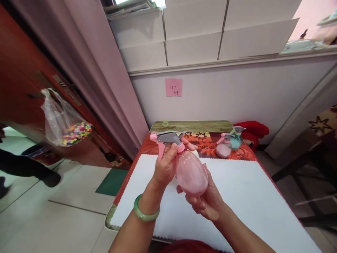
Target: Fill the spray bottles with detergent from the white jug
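A pink spray bottle [191, 173] with a grey and pink trigger head is held tilted above the table, its nozzle toward the upper left. My left hand [166, 162], with a green bangle on the wrist, is closed around the neck and collar below the trigger head. Cupped under the round body, my right hand [207, 200] grips the bottle from below and the right side. Beneath both hands lies a white mat [237, 196]. At the table's back right stand a smaller-looking pink spray bottle [223, 149] and a teal spray bottle [236, 141].
The table [210, 126] has a patterned cover and stands against a wall with a pink note [173, 87]. A plastic bag of colourful pieces [77, 133] hangs from the door at left. A person's leg [23, 165] shows far left. Dark furniture [302, 175] stands right.
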Tool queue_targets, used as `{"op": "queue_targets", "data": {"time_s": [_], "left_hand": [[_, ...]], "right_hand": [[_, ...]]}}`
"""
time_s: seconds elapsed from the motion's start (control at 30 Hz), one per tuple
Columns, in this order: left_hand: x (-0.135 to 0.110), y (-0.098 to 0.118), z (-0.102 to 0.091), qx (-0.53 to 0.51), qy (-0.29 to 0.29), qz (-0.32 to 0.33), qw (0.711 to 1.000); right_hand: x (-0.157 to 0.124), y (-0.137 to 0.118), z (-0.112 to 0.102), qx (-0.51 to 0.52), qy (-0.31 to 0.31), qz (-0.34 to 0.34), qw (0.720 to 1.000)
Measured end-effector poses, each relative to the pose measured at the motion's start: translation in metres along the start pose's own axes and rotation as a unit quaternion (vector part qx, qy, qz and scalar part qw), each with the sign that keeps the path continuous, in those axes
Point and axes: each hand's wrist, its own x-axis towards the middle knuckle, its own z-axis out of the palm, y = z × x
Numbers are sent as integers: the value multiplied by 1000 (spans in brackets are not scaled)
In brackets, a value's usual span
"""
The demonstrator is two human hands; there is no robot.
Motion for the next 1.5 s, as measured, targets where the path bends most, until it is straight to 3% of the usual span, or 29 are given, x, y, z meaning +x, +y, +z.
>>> {"op": "queue_targets", "data": {"time_s": [0.1, 0.2, 0.27, 0.37, 0.43, 0.47, 0.57, 0.63, 0.8, 0.9, 1.0, 1.1, 1.23, 1.37, 1.5], "left_hand": [[1, -1, -2, 11, 39, 8, 999], [2, -1, 0, 2, 60, -9, 998], [3, -2, 4, 0, 70, -13, 997], [6, -3, 11, -20, 95, -23, 995], [8, -4, 14, -37, 117, -27, 992], [9, -5, 15, -41, 123, -26, 991], [12, -6, 18, -27, 118, -18, 992], [15, -6, 18, -10, 118, 3, 993], [29, 17, 6, -2, 164, 74, 984], [33, 57, -14, 24, 230, 135, 963], [24, 100, -39, 21, 307, 226, 924], [7, 123, -60, 18, 347, 254, 903], [-15, 107, -79, 14, 387, 185, 903], [-30, 68, -94, 7, 379, 68, 923], [-38, 39, -104, 0, 366, 9, 931]], "right_hand": [[1, 9, 5, -46, 62, -140, 987], [6, 19, 5, -157, 137, -291, 934], [10, 23, 1, -250, 196, -385, 867], [15, 27, -9, -371, 291, -489, 734], [17, 28, -13, -407, 325, -508, 686], [17, 28, -15, -412, 323, -502, 689], [17, 28, -17, -390, 281, -461, 746], [16, 27, -20, -383, 257, -445, 767], [11, 27, -42, -414, 267, -416, 765], [5, 22, -59, -421, 298, -398, 759], [-1, 6, -68, -435, 320, -402, 740], [-2, -20, -65, -462, 324, -423, 709], [3, -59, -46, -508, 298, -454, 668], [11, -85, -25, -549, 246, -435, 670], [16, -102, -13, -602, 227, -399, 653]]}}
